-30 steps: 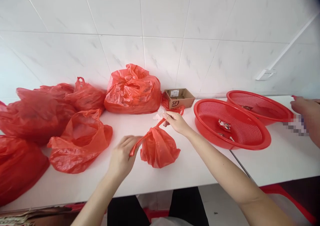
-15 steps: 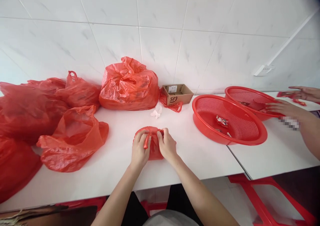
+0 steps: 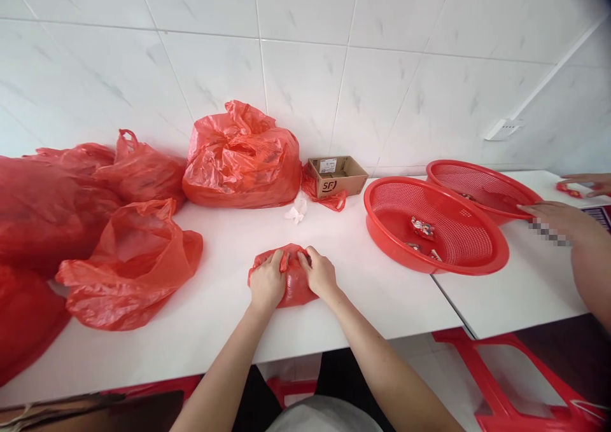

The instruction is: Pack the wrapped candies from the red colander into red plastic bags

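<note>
A small red plastic bag [image 3: 293, 285] lies on the white table [image 3: 229, 305] right in front of me. My left hand [image 3: 267, 282] grips its left side, and its fingers pinch one red handle. My right hand [image 3: 319, 271] clasps the bag's top right, fingers curled into the plastic. Both hands press the bundle down against the tabletop.
Several larger red bags [image 3: 128, 263] crowd the left and back [image 3: 241, 158]. A small cardboard box [image 3: 337, 175] and a crumpled white scrap [image 3: 296, 212] sit behind. Two red mesh baskets [image 3: 472, 263] with wrapped sweets stand right, where another person's hands [image 3: 556, 219] reach.
A second ago my hands held the bag's handles stretched apart. They have since come together on the bag and bunched it into a compact bundle. The other person's hand moved over the far basket.
</note>
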The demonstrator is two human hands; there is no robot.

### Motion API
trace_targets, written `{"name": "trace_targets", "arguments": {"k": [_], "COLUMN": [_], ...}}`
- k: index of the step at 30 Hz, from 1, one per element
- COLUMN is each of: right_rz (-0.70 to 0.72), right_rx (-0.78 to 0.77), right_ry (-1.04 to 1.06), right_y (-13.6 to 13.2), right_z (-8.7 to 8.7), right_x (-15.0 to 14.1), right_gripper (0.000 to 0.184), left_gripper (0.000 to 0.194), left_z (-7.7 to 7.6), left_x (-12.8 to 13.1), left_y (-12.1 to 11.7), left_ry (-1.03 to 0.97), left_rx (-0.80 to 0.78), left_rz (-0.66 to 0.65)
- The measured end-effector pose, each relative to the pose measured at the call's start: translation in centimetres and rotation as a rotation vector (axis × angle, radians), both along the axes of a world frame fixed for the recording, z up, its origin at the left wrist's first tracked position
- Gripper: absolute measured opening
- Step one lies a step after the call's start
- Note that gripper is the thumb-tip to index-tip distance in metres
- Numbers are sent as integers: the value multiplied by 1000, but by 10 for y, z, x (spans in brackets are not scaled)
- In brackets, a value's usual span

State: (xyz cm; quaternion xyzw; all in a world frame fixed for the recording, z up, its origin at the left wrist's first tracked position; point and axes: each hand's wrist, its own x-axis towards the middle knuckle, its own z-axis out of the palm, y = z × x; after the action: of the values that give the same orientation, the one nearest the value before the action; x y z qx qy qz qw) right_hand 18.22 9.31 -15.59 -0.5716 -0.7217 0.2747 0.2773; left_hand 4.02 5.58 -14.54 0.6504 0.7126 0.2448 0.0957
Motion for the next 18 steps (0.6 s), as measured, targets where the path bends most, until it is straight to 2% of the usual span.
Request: {"name": "trace_targets", "arguments": {"k": [7,11,15,18], "right_rz": [-29,-35,-9,30], "right_rx": [-29,-61,-140,-250], "right_ry": [61,162,353,535], "right_y": [-1,-2,5,18], "right_z": [0,-1,1,6], "right_x": [-2,-3,5,22], "right_gripper": [32,32,36,36], "left_gripper": [21,18,19,36], "left_z": [-11,-15,-7,5], "left_x": [2,4,-4,-21], "left_y": [4,4,1,-12], "left_ry": [-2,-64,-222,-387], "left_rx": [-25,-16,-2,21], "left_rz": [79,88,60,-12]}}
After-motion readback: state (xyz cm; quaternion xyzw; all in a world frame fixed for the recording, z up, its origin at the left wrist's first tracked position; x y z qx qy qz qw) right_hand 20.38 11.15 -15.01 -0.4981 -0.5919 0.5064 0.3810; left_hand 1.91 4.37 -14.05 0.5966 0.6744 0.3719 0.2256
